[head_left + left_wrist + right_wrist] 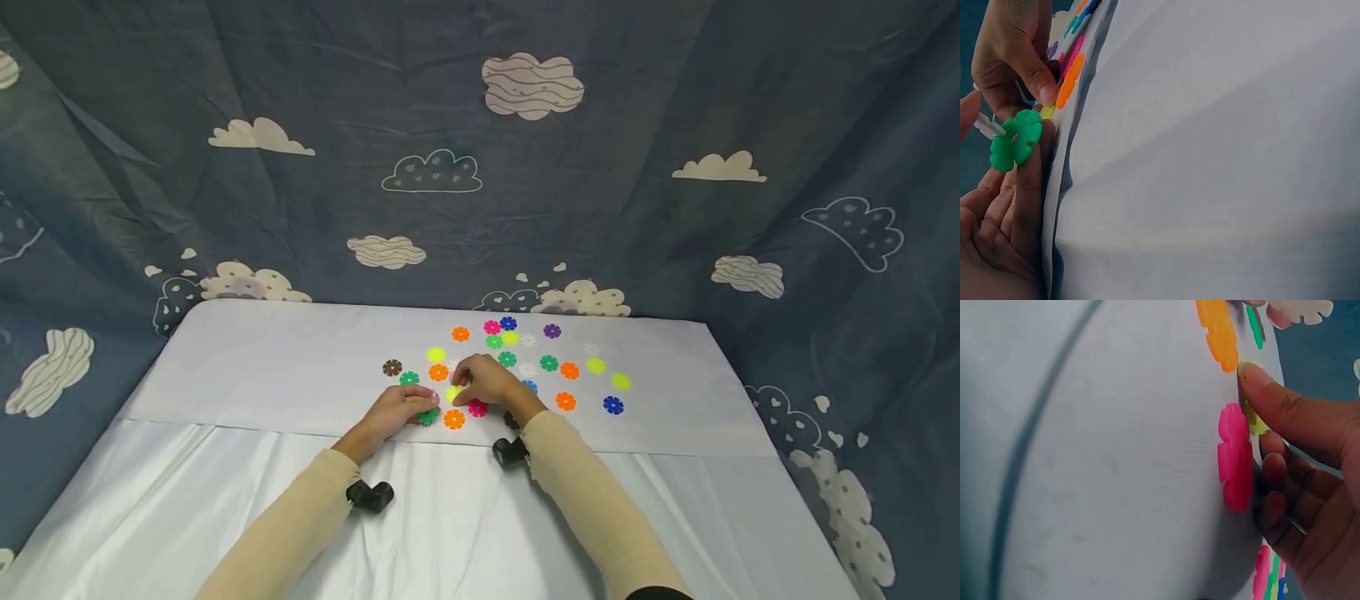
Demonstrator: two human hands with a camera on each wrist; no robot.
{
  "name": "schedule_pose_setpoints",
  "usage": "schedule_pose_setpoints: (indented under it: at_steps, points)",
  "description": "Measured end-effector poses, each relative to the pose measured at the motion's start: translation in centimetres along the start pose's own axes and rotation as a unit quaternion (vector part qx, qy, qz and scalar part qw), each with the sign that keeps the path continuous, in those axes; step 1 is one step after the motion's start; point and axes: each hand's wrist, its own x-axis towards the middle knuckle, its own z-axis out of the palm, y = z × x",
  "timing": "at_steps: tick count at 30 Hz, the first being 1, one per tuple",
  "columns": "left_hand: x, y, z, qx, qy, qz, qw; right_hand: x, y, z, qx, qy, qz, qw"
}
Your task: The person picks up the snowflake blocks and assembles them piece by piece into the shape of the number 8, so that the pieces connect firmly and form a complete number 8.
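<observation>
My left hand [397, 407] pinches a green flower-shaped disc [1015, 142] between thumb and fingers, close over the white sheet. A white disc [988, 127] meets the green one at an angle, right at its edge. To its right, my right hand [491, 382] has thumb and fingertips around a yellow disc [453, 394] at the sheet's surface. In the right wrist view the thumb [1266, 384] covers part of that yellow disc. A pink disc [1235, 456] lies right beside the right fingers, and an orange disc [453, 419] lies between the hands on the near side.
Several more discs lie scattered beyond and right of the hands, among them a brown disc [392, 367], a purple disc [552, 331] and a blue disc [613, 405]. The white sheet [262, 367] covers the table. Behind hangs a dark cloth [600, 208] with clouds.
</observation>
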Motion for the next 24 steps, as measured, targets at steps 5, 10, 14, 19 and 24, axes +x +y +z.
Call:
schedule_pose_setpoints:
  at_steps: [5, 10, 14, 19, 24]
  points:
    - [0.0, 0.0, -0.1, -0.001, 0.001, -0.006, 1.0000, -0.2, 0.0, 0.0, 0.017, 0.009, -0.010, 1.000]
    - [0.1, -0.1, 0.1, 0.000, -0.001, -0.007, 1.0000, -0.7, 0.5, 0.4, 0.190, 0.031, -0.013, 0.981]
    - [0.1, 0.1, 0.0, 0.004, 0.000, -0.013, 0.9999, -0.8, 0.1, 1.0, 0.315, 0.051, -0.018, 0.947]
    - [0.1, 0.1, 0.1, -0.003, 0.008, -0.015, 0.9999, -0.6, -0.3, 1.6, 0.361, 0.075, -0.030, 0.929]
    - [0.1, 0.0, 0.0, -0.013, 0.003, -0.010, 0.9999, -0.4, -0.5, 1.9, 0.371, 0.094, -0.047, 0.923]
